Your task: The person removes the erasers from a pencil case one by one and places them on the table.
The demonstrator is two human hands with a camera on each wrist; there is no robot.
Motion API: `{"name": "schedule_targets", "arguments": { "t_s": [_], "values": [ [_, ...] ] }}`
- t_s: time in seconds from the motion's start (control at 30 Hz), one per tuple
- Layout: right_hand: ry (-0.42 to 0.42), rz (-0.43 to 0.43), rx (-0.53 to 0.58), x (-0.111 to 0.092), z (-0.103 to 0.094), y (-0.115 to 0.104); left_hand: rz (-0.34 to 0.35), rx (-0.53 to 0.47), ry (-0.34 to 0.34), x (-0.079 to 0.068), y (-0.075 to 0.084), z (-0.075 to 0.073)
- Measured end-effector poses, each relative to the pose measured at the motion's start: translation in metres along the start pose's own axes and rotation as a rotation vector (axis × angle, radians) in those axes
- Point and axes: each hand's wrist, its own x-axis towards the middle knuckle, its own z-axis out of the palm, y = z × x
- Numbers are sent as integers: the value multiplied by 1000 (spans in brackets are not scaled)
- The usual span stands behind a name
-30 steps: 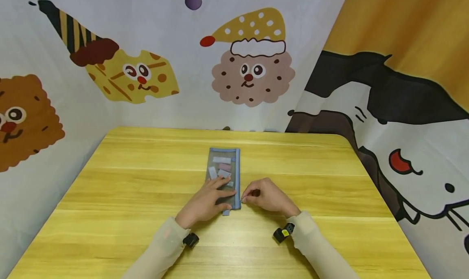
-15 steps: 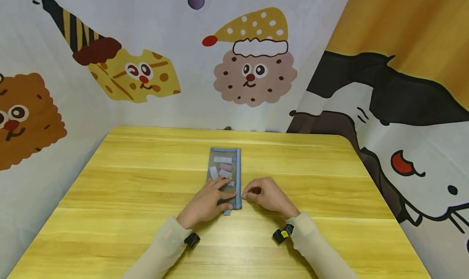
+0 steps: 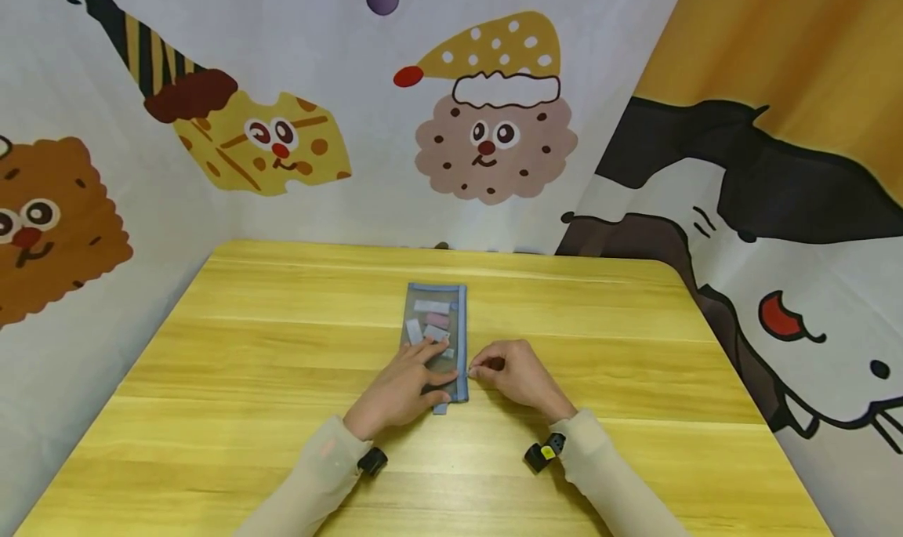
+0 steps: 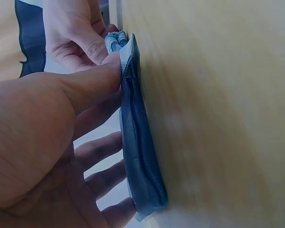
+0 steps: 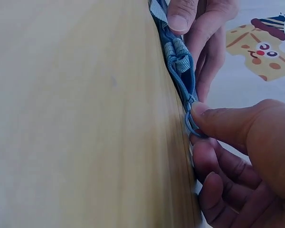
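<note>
A flat see-through mesh pouch with blue trim [image 3: 462, 325] lies on the table, with several small pale pieces [image 3: 432, 306] and a pink one [image 3: 436, 319] inside. My left hand [image 3: 398, 384] presses on its lower half, fingers spread and thumb near the bottom edge. In the left wrist view the pouch's folded side [image 4: 140, 152] runs under those fingers. At the right edge, low down, my right hand [image 3: 515, 372] pinches a looped blue cord [image 5: 190, 121] between thumb and forefinger. The cord joins the pouch's edge close to striped fabric folds [image 5: 178, 52].
The pouch sits mid-table on a wooden tabletop [image 3: 282, 349]. A small blue tab [image 3: 440, 408] sticks out at its near end. Behind the table hangs a cloth [image 3: 303, 223] printed with cartoons. Each wrist wears a black camera [image 3: 372, 462].
My right hand has slid a little away from me along the pouch's right edge, still pinching the cord. The left hand stays in place on the pouch. The head view has shifted slightly.
</note>
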Motion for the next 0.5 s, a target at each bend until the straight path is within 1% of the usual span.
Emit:
{"name": "schedule_targets", "arguments": {
  "t_s": [0.27,0.43,0.5],
  "values": [
    [19,2,21,0,0,-1,-9,17,-2,-1,0,1],
    [50,15,12,2,0,-2,-11,16,-2,0,0,1],
    [45,9,1,3,-1,-2,-5,16,-3,0,0,1]
  ]
}}
